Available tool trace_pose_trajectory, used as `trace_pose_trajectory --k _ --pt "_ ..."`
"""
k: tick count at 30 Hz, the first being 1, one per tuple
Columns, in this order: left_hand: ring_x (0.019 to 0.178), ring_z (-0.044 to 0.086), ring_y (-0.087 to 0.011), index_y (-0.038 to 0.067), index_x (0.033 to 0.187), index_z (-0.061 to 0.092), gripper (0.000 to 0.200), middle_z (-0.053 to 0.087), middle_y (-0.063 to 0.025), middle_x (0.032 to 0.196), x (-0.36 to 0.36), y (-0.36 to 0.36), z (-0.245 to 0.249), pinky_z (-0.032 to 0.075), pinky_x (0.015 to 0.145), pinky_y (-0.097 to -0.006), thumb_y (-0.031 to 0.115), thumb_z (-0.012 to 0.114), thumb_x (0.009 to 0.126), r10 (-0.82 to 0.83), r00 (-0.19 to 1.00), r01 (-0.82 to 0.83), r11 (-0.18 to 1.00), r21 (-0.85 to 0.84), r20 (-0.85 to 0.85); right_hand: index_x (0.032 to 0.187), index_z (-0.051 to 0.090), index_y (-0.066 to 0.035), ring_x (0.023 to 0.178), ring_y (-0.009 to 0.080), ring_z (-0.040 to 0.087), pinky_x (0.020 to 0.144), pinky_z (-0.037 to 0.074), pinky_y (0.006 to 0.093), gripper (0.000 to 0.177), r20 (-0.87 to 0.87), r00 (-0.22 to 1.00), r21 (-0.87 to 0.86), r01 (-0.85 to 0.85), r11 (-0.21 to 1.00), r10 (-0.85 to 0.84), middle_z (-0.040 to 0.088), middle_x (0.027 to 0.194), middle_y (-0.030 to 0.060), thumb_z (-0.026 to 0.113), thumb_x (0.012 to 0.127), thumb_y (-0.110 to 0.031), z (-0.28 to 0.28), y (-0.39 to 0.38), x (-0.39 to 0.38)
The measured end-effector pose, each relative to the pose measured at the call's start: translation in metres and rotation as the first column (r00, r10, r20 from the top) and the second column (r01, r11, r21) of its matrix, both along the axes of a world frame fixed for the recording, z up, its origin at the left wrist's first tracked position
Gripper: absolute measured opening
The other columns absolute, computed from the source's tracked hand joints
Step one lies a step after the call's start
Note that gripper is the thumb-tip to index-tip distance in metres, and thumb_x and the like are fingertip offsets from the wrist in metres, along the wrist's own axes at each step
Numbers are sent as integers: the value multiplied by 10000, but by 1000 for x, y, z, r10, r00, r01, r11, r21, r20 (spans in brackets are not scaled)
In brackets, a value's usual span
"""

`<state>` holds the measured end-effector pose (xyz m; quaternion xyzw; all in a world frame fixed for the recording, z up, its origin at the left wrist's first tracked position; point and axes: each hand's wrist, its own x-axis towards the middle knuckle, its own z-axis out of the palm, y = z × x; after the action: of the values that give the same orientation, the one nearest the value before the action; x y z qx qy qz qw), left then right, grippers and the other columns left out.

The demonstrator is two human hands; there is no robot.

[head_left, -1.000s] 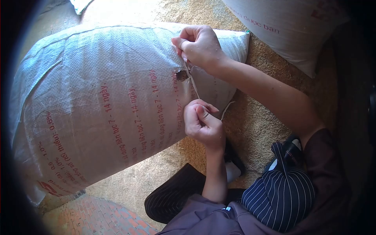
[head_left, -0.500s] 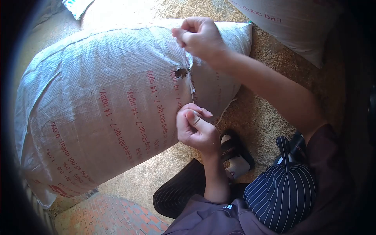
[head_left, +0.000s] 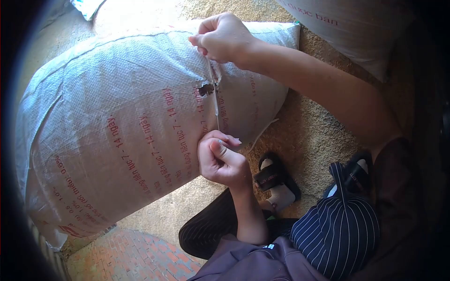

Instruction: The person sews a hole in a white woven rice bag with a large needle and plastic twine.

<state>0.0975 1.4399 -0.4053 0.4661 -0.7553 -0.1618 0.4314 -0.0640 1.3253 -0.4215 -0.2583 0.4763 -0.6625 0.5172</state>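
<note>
A large white woven sack point(head_left: 117, 107) with red print lies on its side, and a small dark hole point(head_left: 205, 90) shows in it near its right part. My right hand point(head_left: 225, 37) is above the hole, its fingers pinched on the upper end of a thin white string point(head_left: 216, 105). Below the hole, at the sack's lower edge, my left hand point(head_left: 222, 157) is closed round the string's lower part. Taut between both hands, the string runs just beside the hole. A loose pale length point(head_left: 262, 132) of it trails to the right of my left hand.
A second printed sack point(head_left: 347, 33) stands at the upper right. Husk-like grains point(head_left: 314, 131) cover much of the ground, and brick paving point(head_left: 126, 255) shows at lower left. Sandalled feet point(head_left: 281, 192) and a dark striped cloth item point(head_left: 337, 234) are near my body.
Both hands have shifted a little to the left in view, with the string still held between them. The sack appears slightly further left too, and more of the sandals shows.
</note>
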Motion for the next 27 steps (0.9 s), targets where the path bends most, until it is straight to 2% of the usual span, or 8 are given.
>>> trace_pose_trajectory --k 7,11,15,17,21,23,25,27 --pt "540 515 -113 8 679 446 301 542 -76 653 -1 -5 7 395 530 -204 110 435 962 27 999 -25 999 -43 41 693 605 -48 488 60 479 438 384 222 187 28 998 -144 62 988 -59 582 617 29 647 843 -150 -7 -4 7" --pt "643 593 -146 -13 713 488 286 592 -130 795 2 -4 9 457 609 -220 131 456 958 -3 996 21 981 -194 92 754 605 -39 501 56 491 458 403 212 171 148 987 -101 -49 994 63 587 649 28 636 861 -168 -14 12 -7" --pt "724 643 -192 -41 771 537 296 587 -185 982 -4 3 26 515 687 -249 185 489 955 3 1000 1 981 -193 18 805 602 -38 533 58 529 485 441 206 153 182 974 -266 -83 960 135 596 689 21 613 884 -169 -21 41 -26" --pt "727 653 -210 -53 806 543 320 576 -211 1062 -8 0 37 543 684 -267 222 485 960 -15 1000 10 987 -160 -27 875 626 16 613 120 616 566 530 247 137 -6 994 -268 -104 958 107 636 742 88 615 867 -121 -21 54 -36" --pt "715 671 -234 -83 854 545 323 573 -291 1079 -24 -13 57 582 655 -291 198 438 969 -54 978 44 998 -54 -202 894 625 -15 692 92 619 583 513 235 138 -114 993 -219 -36 975 11 644 815 46 610 881 -151 -38 63 -35" --pt "701 676 -231 -85 830 556 315 601 -302 1008 -22 -21 68 581 641 -275 171 431 963 -96 892 142 987 72 -442 941 632 -25 727 115 633 616 522 253 135 -220 975 -215 -19 977 -29 654 843 56 616 869 -139 -47 73 -35" --pt "693 679 -229 -69 815 565 299 615 -304 979 -20 -28 79 581 626 -269 157 427 955 -101 885 146 987 64 -454 991 632 -43 712 128 632 622 514 247 152 -594 786 -35 185 982 -170 660 860 69 614 862 -120 -53 92 -37" --pt "699 681 -233 -57 826 569 287 611 -317 986 -9 -42 98 564 590 -244 161 426 945 -263 960 256 964 -77 -97 984 642 -50 676 131 622 613 500 240 138 -595 779 4 250 968 -198 667 861 64 598 868 -112 -68 116 -48"
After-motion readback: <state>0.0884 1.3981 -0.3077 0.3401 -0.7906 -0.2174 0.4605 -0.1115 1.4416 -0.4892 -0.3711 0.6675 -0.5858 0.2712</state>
